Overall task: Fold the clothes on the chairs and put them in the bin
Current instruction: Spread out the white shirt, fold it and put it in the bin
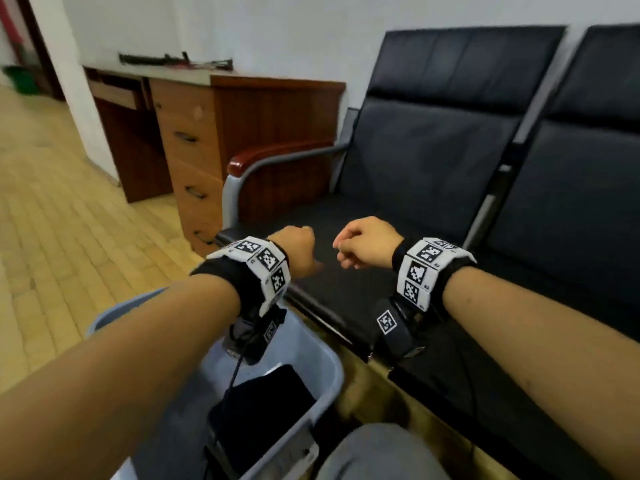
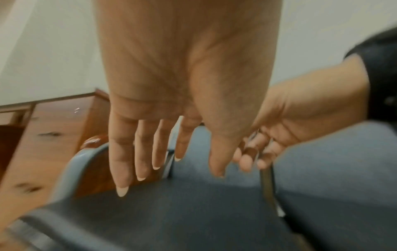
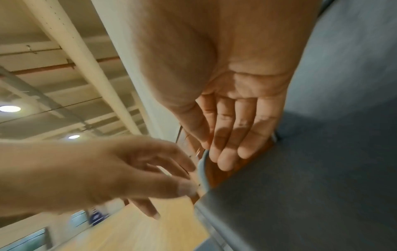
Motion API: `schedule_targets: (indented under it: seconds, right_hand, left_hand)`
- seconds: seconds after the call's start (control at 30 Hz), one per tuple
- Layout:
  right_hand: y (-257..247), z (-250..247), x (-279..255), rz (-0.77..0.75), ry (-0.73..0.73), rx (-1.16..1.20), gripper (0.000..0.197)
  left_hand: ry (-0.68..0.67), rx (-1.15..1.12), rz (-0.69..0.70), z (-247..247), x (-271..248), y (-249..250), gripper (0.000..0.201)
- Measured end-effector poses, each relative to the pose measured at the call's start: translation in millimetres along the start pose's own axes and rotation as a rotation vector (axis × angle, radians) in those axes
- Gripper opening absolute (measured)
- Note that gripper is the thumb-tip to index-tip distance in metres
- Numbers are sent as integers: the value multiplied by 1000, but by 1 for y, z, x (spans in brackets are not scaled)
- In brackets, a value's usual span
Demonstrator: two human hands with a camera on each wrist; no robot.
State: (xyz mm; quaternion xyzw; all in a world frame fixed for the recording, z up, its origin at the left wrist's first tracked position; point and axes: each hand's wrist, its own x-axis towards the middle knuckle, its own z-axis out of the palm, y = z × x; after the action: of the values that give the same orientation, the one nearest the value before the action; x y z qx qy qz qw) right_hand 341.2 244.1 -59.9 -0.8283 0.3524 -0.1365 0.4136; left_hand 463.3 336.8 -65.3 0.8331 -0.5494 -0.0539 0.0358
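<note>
Head view shows the left hand (image 1: 298,249) and right hand (image 1: 367,242) held out over the black chair (image 1: 398,188), fingers loose, each grip released, holding nothing.

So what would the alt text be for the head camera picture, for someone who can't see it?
Two bare forearms reach out over a row of black chairs, the left hand and right hand empty, each wrist wearing a band of black-and-white markers. Below the left arm, a grey-blue bin on the floor holds a folded black garment. A wooden desk stands by the wall.
</note>
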Motion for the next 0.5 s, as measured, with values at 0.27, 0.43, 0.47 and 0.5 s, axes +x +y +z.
schedule_targets:
  seconds: [0.27, 0.43, 0.47, 0.5]
  right_hand:
    - [115, -204, -144, 243, 410, 135, 17]
    - [222, -281, -270, 553, 802, 202, 25]
    - [243, -294, -295, 607, 872, 181, 26]
    - [258, -304, -309, 633, 923, 165, 25]
  left_hand:
    - [137, -275, 335, -79, 2, 243, 33]
    - [6, -314, 538, -54, -6, 396, 29]
    - [-6, -294, 592, -48, -11, 428, 27]
    - [-3, -270, 628, -43, -17, 450, 23]
